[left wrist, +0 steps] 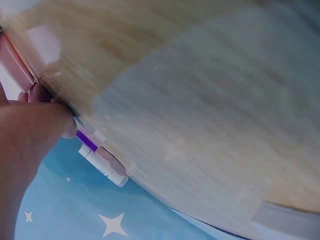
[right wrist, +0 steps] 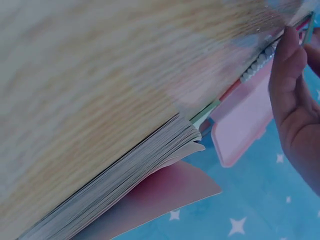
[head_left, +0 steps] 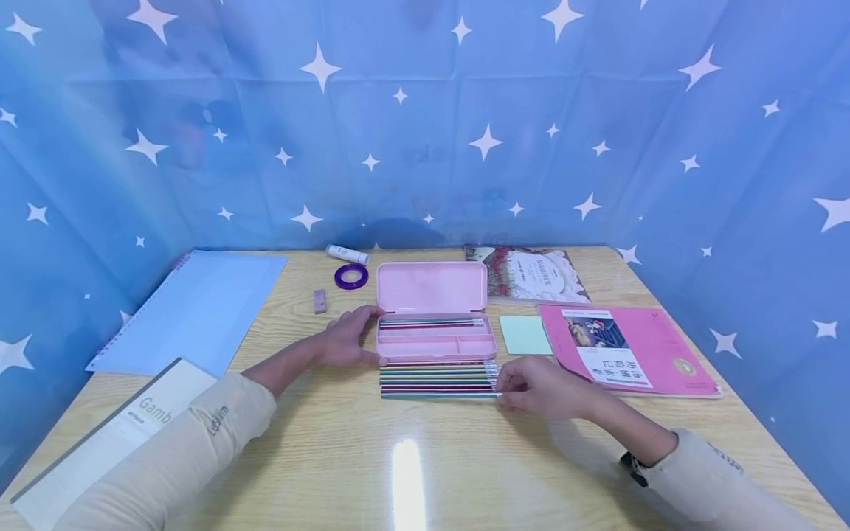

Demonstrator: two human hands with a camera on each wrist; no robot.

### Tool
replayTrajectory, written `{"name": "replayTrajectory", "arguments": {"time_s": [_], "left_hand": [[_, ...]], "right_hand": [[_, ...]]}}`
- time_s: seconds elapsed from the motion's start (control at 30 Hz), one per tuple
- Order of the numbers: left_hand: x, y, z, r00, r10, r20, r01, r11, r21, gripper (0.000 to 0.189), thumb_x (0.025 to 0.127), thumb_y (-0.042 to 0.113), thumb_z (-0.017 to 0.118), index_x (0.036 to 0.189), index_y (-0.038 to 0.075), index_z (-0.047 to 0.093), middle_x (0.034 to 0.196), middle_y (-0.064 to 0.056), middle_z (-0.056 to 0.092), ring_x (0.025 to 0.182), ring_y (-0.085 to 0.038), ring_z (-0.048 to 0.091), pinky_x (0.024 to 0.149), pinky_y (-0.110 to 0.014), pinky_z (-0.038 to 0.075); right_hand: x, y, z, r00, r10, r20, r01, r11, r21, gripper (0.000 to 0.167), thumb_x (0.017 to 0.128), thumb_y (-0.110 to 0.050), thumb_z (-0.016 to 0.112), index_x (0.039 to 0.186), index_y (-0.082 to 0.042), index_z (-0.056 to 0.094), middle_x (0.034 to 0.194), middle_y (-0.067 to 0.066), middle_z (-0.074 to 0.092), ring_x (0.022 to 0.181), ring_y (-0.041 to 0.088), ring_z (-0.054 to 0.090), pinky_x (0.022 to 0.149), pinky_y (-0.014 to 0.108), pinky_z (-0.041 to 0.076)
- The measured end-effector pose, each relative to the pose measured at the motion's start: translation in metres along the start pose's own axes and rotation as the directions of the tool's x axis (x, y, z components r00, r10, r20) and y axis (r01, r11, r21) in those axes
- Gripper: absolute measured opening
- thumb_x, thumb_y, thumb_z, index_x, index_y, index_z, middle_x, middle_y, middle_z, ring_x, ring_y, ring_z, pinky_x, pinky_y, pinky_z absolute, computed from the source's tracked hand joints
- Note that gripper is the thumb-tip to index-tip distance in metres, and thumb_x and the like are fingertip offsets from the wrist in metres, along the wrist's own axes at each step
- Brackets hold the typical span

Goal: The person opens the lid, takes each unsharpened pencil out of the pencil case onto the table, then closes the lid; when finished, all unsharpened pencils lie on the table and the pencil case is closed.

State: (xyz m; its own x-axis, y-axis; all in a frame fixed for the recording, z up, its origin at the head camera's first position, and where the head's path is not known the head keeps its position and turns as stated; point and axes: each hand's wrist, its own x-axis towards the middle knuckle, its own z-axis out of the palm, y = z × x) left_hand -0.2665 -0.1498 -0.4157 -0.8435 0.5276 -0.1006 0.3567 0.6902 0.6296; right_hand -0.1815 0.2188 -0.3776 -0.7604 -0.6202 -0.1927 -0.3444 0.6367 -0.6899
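A pink pencil case (head_left: 432, 287) stands with its lid raised at the middle of the table, a few pencils (head_left: 432, 322) in its back compartment. My left hand (head_left: 343, 339) holds the case's left end, thumb at the front corner and fingers near the hinge. In front of the case lies a row of several pencils (head_left: 434, 378), their ends to the right. My right hand (head_left: 541, 387) pinches the right end of the nearest pencil, a teal-green one (head_left: 432, 396). In the right wrist view that pencil (right wrist: 309, 31) shows between thumb and fingers.
Left of the case are a purple tape roll (head_left: 351, 276), a white glue stick (head_left: 347, 254) and an eraser (head_left: 319, 301). A blue notebook (head_left: 192, 306) and a white notebook (head_left: 119, 435) lie far left. Right are sticky notes (head_left: 524, 335), a pink book (head_left: 664, 346) and a patterned book (head_left: 538, 273).
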Motion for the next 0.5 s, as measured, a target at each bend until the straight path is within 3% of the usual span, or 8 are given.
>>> {"name": "replayTrajectory", "arguments": {"time_s": [0.3, 0.5], "left_hand": [[-0.0003, -0.0010, -0.0006, 1.000, 0.005, 0.002, -0.005, 1.000, 0.000, 0.090, 0.078, 0.047, 0.081, 0.147, 0.012, 0.035, 0.145, -0.009, 0.043, 0.135, -0.031, 0.035, 0.111, -0.057, 0.024], [0.0003, -0.0013, 0.0000, 1.000, 0.008, -0.005, -0.008, 1.000, -0.002, 0.091, 0.077, 0.048, 0.081, 0.147, 0.011, 0.035, 0.145, -0.010, 0.043, 0.135, -0.032, 0.035, 0.111, -0.059, 0.023]], "right_hand": [[0.0044, 0.0032, 0.0003, 0.997, 0.079, -0.015, -0.078, 0.995, 0.064, 0.007, 0.091, -0.011, 0.072, 0.087, -0.007, 0.067, 0.073, 0.001, 0.069, 0.066, 0.017, 0.063, 0.057, 0.028, 0.053], [0.0048, 0.0029, 0.0032, 0.991, 0.126, -0.042, -0.124, 0.992, 0.032, 0.009, 0.089, -0.011, 0.074, 0.084, -0.008, 0.067, 0.069, 0.000, 0.065, 0.061, 0.014, 0.059, 0.053, 0.026, 0.049]]}}
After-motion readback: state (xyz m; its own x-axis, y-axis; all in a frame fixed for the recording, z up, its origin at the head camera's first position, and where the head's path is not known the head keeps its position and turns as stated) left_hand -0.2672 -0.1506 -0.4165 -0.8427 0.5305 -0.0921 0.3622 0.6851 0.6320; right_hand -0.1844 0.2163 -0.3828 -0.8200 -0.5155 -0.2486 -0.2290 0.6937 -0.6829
